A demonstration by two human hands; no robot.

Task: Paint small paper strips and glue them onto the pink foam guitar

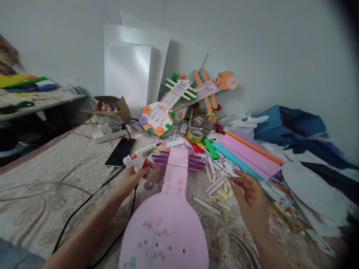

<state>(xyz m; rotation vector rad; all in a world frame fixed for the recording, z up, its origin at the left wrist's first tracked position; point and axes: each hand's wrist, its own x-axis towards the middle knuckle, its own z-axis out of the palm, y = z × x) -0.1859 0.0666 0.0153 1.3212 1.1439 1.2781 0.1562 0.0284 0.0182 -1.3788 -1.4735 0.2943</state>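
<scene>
Head camera: your left hand (134, 175) is gripping a white glue gun (139, 158), fingers wrapped round its handle, nozzle pointing toward two o'clock at the purple strips (196, 163) crossing the neck of the pink guitar cutout (171, 209). Your right hand (249, 194) is hovering at the cutout's three o'clock, fingers loosely spread and holding nothing, just beside the scattered white sticks (215, 186).

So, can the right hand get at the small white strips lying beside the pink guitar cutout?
Probably yes. The right hand is empty with fingers spread, hovering just right of the white strips. Nothing lies between them; the left hand holds the glue gun on the other side.
</scene>
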